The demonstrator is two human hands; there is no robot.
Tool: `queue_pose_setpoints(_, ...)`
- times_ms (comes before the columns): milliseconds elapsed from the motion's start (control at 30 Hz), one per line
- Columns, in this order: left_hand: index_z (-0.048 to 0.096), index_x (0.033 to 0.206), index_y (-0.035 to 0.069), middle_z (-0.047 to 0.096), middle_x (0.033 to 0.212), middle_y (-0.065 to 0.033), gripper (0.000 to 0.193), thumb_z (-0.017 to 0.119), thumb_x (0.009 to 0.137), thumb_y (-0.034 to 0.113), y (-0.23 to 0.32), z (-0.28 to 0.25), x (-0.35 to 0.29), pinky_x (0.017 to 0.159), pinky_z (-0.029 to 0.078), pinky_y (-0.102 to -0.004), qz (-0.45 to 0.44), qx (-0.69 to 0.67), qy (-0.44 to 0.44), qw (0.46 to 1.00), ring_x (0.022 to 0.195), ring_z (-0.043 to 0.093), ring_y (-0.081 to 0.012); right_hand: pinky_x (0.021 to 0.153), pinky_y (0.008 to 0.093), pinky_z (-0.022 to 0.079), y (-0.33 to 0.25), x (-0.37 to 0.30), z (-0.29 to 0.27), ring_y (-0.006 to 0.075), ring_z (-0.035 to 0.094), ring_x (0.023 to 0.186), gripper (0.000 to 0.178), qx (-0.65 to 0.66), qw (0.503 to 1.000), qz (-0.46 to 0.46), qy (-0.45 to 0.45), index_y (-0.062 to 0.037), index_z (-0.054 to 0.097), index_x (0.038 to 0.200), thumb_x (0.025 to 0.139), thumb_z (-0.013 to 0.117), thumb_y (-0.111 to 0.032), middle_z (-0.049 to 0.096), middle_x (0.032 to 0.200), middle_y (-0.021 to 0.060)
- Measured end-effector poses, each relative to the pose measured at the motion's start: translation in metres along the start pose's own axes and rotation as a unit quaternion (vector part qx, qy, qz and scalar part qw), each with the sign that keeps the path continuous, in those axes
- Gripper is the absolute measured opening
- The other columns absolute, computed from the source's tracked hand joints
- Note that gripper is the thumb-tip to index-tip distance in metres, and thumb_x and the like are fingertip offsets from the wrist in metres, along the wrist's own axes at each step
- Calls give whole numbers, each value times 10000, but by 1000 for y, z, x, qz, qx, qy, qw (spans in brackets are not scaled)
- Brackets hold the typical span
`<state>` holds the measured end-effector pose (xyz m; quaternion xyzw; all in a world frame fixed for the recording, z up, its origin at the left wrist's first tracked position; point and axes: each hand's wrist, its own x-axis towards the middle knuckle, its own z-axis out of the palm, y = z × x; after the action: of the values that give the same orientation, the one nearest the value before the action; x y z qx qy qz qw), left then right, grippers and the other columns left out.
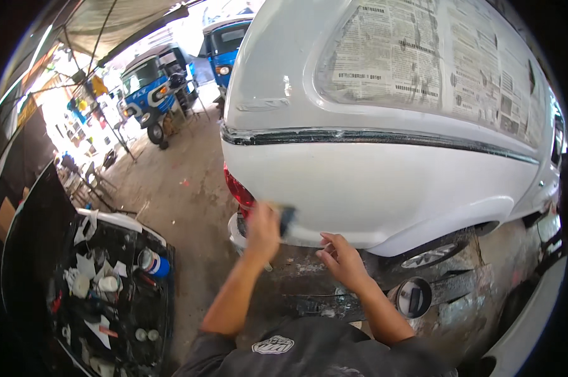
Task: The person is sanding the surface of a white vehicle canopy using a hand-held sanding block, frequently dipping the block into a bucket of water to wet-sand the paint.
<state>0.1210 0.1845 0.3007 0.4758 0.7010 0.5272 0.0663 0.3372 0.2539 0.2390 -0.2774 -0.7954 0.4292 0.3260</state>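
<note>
A white vehicle's rear side panel [334,182] stands in front of me, its window covered with newspaper [384,56]. My left hand [264,226], smeared by motion, is closed round a dark flat pad [287,220] held against or close to the panel's lower rear corner. The pad's exact kind is too blurred to tell. Just left of that hand is a red tail light [237,188]. My right hand [342,257] hangs near the panel's lower edge with loosely bent fingers apart and holds nothing.
A bucket [415,297] with a dark block in it stands below my right forearm. To the left, an open compartment [152,308] holds cans, papers and containers. Blue three-wheelers [146,88] are parked beyond. The vehicle's rear wheel [431,254] is at right.
</note>
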Motion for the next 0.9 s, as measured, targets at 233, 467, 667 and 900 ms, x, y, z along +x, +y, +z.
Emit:
queue_pose_setpoints(233, 552, 1152, 27, 584, 1081, -170, 306, 665, 986, 259, 49, -114, 245, 958, 427, -474, 342, 67, 140, 927, 1068, 549, -387, 818, 405, 569, 11, -28, 62, 289, 707, 959, 461, -107, 994, -18, -15, -58, 552, 1369, 948, 708, -166, 602, 1297, 149)
queue_pose_setpoints(467, 499, 1301, 49, 538, 1189, -182, 658, 825, 856, 407, 34, -96, 300, 1016, 432, -451, 460, 201, 100, 859, 1162, 522, -350, 829, 407, 582, 51, -85, 81, 292, 702, 1008, 469, -155, 982, 94, 54, -48, 543, 1385, 953, 697, -142, 557, 1363, 142)
queue_pose_setpoints(667, 469, 1323, 20, 536, 1170, -159, 929, 904, 705, 561, 18, -95, 301, 951, 479, -444, 363, 161, 138, 907, 1093, 547, -309, 819, 405, 585, 65, -105, 87, 299, 694, 986, 467, -170, 972, 130, 93, -33, 541, 1391, 963, 690, -147, 553, 1365, 151)
queue_pose_setpoints(900, 481, 1287, 32, 519, 1193, -164, 967, 859, 673, 677, 103, -80, 339, 920, 521, -463, 438, 193, 198, 855, 1154, 568, -348, 836, 425, 577, 62, -83, 110, 307, 690, 1011, 437, -139, 980, 138, 42, -31, 548, 1386, 989, 669, -167, 527, 1396, 165)
